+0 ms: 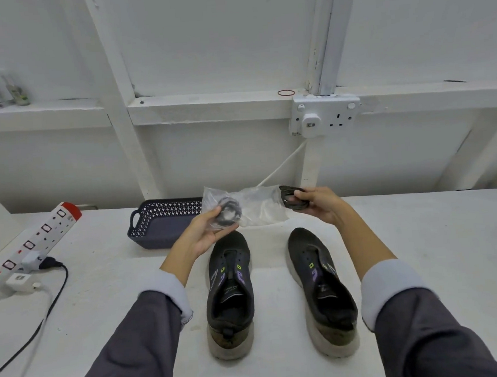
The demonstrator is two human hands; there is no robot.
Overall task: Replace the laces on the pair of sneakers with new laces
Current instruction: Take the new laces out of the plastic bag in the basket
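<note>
Two dark sneakers without laces stand side by side on the white table, toes pointing away: the left sneaker [230, 291] and the right sneaker [320, 286]. Above their toes my left hand [206, 233] grips a clear plastic bag [251, 207] with a coiled black lace [228, 212] still inside it. My right hand [320, 205] holds a bundle of black lace [291, 198] just at the bag's right end.
A dark perforated basket [161, 225] sits behind the left sneaker. A white power strip [37, 237] with plugs and trailing cables lies at the left. A wall socket [325, 117] is mounted on the white wall behind the table.
</note>
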